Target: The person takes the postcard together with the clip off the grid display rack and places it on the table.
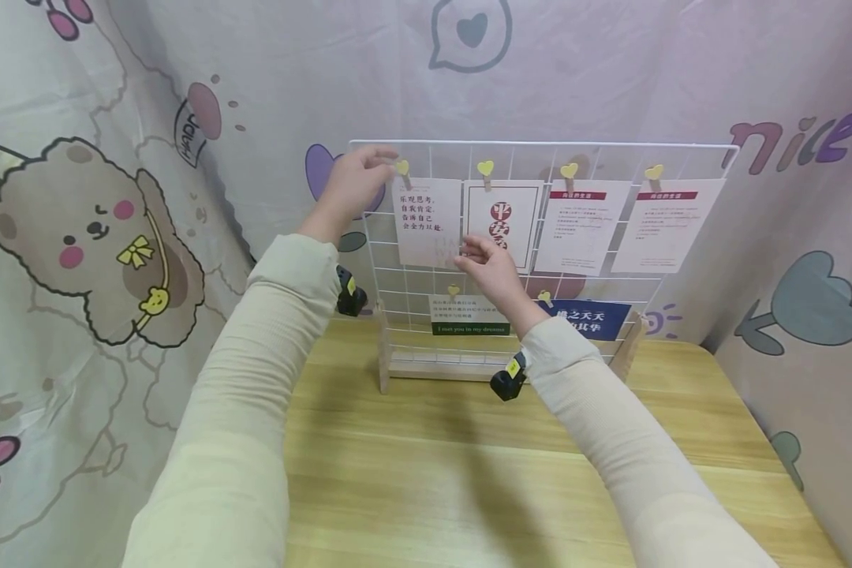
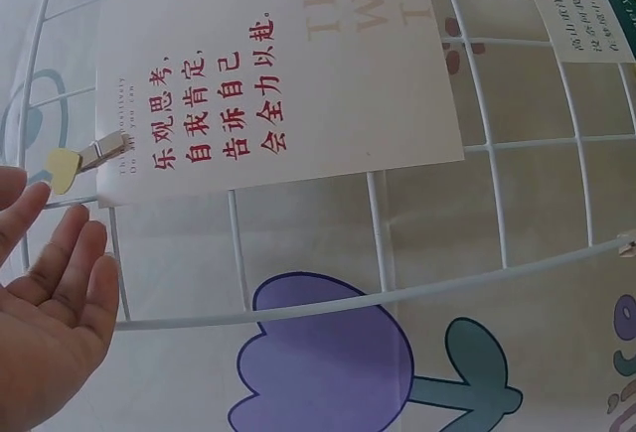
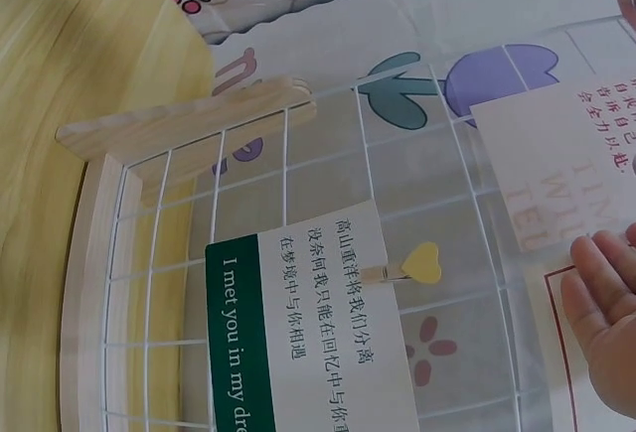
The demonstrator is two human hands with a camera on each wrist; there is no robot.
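Observation:
My left hand [image 1: 358, 183] is at the upper left corner of a white wire grid rack [image 1: 539, 145]. Its fingertips are close beside a yellow heart clothespin [image 2: 66, 170], which holds a white card with red lettering [image 2: 298, 74] by its top edge. In the left wrist view, the fingers look loosely bent, with nothing seen between them. My right hand [image 1: 495, 272] is in front of the grid, near that card's lower right corner and a red-bordered card [image 1: 520, 207]. No object shows in its loosely bent fingers [image 3: 606, 278].
Two cards with red headings [image 1: 573, 229] hang at the upper right. Below hang a green-and-white card [image 3: 313, 328] and a blue card [image 1: 599, 319], each clipped. The rack's wooden base [image 1: 426, 371] stands on a wood-grain table [image 1: 397, 473]. Patterned curtains [image 1: 255, 95] surround it.

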